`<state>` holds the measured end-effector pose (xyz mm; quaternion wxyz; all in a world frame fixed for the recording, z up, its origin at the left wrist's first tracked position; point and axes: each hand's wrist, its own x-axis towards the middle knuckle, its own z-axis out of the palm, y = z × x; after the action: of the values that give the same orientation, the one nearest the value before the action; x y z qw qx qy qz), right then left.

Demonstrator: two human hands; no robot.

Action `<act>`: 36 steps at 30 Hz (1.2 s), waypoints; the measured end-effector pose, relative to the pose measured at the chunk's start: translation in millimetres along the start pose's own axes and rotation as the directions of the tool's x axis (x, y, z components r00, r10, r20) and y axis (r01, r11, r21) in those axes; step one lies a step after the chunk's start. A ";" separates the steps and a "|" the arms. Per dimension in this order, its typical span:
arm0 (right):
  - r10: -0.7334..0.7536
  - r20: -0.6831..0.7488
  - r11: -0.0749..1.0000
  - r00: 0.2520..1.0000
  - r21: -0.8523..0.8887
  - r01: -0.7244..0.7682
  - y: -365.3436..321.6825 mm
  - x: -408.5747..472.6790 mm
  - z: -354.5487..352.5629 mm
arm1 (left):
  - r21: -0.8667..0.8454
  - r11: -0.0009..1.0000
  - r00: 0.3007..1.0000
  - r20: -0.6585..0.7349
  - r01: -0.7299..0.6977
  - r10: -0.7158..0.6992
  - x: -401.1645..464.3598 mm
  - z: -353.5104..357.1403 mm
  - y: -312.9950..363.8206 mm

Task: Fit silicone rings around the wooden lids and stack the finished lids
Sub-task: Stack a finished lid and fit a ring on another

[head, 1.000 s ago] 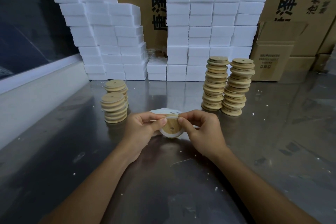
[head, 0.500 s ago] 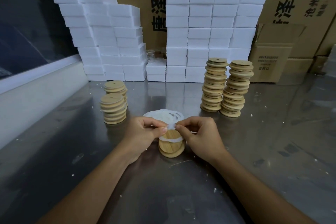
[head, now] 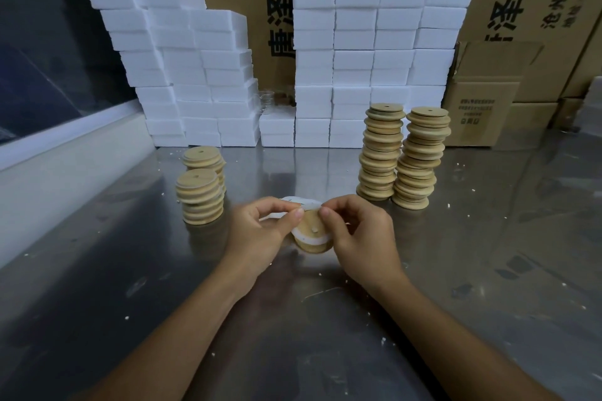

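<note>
both hands pinch the silicone ring (head: 309, 239) at the lid's 12 o'clock edge: left hand (head: 257, 234) from 9, right hand (head: 361, 238) from 3. the wooden lid (head: 313, 236) stands tilted between them on the bench (head: 130, 303), equally near.

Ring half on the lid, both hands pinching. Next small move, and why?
Probably walk both thumbs down the rim to seat the rest. The silicone ring wraps the near edge of the wooden lid, while the left hand and right hand pinch it loose at the top.
</note>
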<state>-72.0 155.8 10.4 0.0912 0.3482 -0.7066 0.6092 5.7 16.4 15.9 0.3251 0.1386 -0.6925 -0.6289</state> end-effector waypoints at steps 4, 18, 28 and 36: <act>-0.117 -0.051 0.992 0.992 -0.055 0.114 -0.9 1.1 0.7 | -0.139 0.976 0.985 0.064 0.167 -0.159 -2.4 5.6 5.3; 0.060 0.001 0.988 0.998 0.145 -0.059 3.3 7.0 -2.5 | -0.206 0.969 0.986 -0.060 0.140 -0.156 -4.7 8.7 10.4; 0.097 0.007 0.967 0.995 0.235 -0.096 -1.2 8.5 -4.0 | -0.207 0.975 0.995 -0.043 0.082 -0.093 -4.8 4.7 17.3; 0.161 0.078 0.918 0.984 0.354 -0.178 -4.4 9.3 -10.2 | -0.247 0.958 0.989 0.034 0.146 -0.142 -3.3 -2.1 17.3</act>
<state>-79.3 161.5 21.5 -0.0437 0.3107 -0.6127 0.7253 13.2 19.6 31.6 0.2879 0.1418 -0.5987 -0.7338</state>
